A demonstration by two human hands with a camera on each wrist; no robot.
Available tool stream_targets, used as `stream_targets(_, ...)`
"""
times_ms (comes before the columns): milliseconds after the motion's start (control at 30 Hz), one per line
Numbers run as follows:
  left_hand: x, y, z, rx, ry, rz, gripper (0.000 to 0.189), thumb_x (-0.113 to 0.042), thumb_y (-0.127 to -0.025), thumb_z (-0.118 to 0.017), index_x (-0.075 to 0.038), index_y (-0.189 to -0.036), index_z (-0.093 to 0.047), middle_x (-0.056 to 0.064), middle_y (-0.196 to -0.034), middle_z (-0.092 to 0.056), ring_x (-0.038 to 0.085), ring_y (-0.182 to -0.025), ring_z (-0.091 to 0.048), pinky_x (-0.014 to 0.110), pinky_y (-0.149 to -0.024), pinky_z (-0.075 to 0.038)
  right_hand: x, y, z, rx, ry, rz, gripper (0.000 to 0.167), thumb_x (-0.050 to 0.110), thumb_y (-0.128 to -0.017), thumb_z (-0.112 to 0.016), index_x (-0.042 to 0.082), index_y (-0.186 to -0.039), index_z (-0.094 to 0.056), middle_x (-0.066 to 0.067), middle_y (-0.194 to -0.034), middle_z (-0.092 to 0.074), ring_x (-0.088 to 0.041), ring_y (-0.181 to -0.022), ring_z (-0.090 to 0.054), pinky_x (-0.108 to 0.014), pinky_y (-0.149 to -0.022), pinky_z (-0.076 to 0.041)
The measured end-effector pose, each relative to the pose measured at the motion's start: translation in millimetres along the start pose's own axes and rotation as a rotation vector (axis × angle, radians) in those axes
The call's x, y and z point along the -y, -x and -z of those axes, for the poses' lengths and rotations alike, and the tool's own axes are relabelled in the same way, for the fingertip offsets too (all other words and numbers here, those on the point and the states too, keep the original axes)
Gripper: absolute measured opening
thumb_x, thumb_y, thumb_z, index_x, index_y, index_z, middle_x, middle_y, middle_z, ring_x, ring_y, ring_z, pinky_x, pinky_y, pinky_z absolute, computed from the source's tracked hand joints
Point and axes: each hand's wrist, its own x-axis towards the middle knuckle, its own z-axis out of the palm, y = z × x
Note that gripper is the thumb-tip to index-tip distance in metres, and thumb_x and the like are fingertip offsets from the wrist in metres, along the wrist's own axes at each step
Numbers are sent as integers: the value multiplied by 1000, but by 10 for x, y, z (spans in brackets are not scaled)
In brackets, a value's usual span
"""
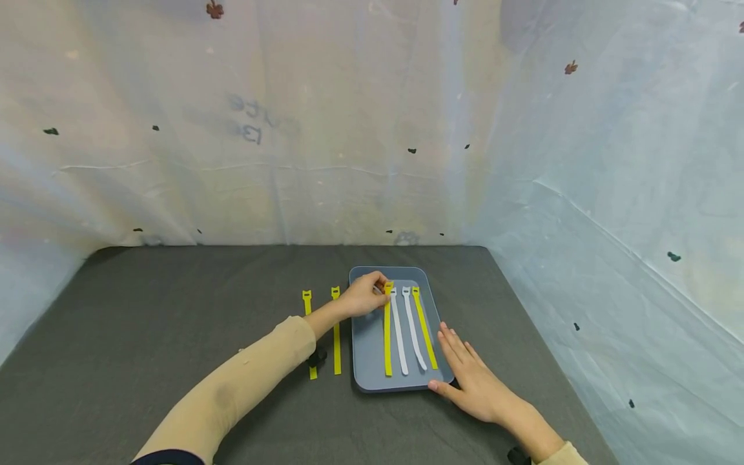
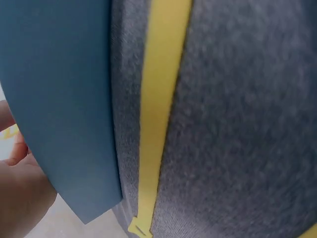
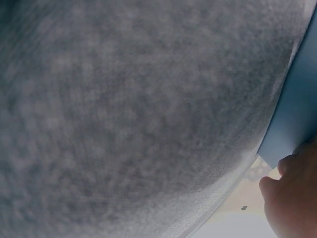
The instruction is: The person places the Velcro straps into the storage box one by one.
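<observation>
In the head view my left hand (image 1: 367, 295) reaches over a blue-grey tray (image 1: 366, 349) and pinches the slotted head of a yellow hook-and-loop cable tie (image 1: 387, 336). To its right lie two white cable ties (image 1: 399, 336) and a second yellow cable tie (image 1: 426, 332), roughly side by side inside the tray. With fingers straight, my right hand (image 1: 473, 378) rests against the tray's lower right edge. The left wrist view shows the tray's side wall (image 2: 74, 99) with my left hand (image 2: 22, 193) beyond it; its fingertips are mostly hidden there.
Left of the tray, two more yellow cable ties (image 1: 337, 352) lie on the dark grey cloth-covered table (image 1: 174, 310), partly behind my left forearm. Pale plastic sheeting (image 1: 325, 161) hangs behind the table, and more runs along its right side.
</observation>
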Motion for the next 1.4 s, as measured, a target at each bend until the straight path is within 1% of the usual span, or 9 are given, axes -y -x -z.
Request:
stream_targets(100,16,-25,-5,17,-66,-3,24,-8,-102,-66,-3,-125,-59,10,-111,-64,17,-83,-68,31,-69,-56,2,4,2,1,-6,-4,97,63,-101,-56,3,-166,-17,-10,-174,-8,-36,-159,-14,-65,-122,-20)
stream_targets(267,16,-52,-12,25,-186,-23,28,-9,-102,-67,-3,-129,-60,9,-112,-66,16,-86,-64,30,-72,-55,10,6,10,16,-12,-19,97,63,-100,-57,4,-166,-16,-9,-174,-7,-34,-159,-13,-64,-123,-19)
stream_targets(433,22,-73,-15,28,-262,-64,28,-6,-101,-67,-2,-128,-60,9,-114,-65,17,-89,-62,31,-77,-55,15,7,7,20,-10,-28,97,62,-100,-58,4,-166,-16,-8,-175,-7,-34,-159,-12,-64,-123,-19)
stream_targets(633,23,-106,-10,29,-368,-107,27,-7,-102,-67,-1,-127,-59,7,-109,-61,17,-88,-56,32,-77,-51,17,10,14,8,-14,-21,96,60,-100,-60,3,-165,-18,-9,-174,-7,-35,-159,-14,-65,-123,-19)
stream_targets(833,28,-126,-6,29,-482,-119,29,-11,-103,-67,-1,-129,-59,6,-107,-58,18,-88,-55,32,-78,-50,21,11,21,5,-11,-15,98,63,-100,-58,3,-165,-18,-9,-174,-8,-36,-159,-15,-65,-122,-19)
stream_targets(933,35,-133,-7,30,-549,-110,31,-14,-103,-67,-3,-131,-59,8,-116,-61,18,-93,-57,33,-82,-52,18,11,19,3,-6,-9,98,64,-100,-57,2,-165,-18,-10,-174,-9,-36,-159,-15,-65,-122,-19)
stream_targets(1100,56,-150,9,39,-662,-117,37,-20,-103,-69,-6,-136,-60,9,-131,-61,21,-109,-63,37,-93,-55,17,14,19,-3,-9,-2,98,63,-100,-58,2,-165,-19,-10,-174,-9,-35,-159,-15,-65,-122,-19)
stream_targets(1300,107,-180,21,34,-771,-139,41,-25,-103,-69,-9,-139,-60,8,-135,-61,23,-120,-61,39,-100,-52,19,20,19,-5,-13,0,97,62,-100,-58,2,-165,-18,-10,-174,-9,-35,-159,-15,-64,-123,-19)
stream_targets(1400,117,-183,23,27,-791,-145,42,-27,-102,-70,-9,-139,-61,8,-133,-61,23,-117,-61,39,-99,-52,18,21,21,-10,-12,7,97,62,-100,-59,2,-165,-19,-11,-174,-10,-36,-158,-16,-64,-122,-20)
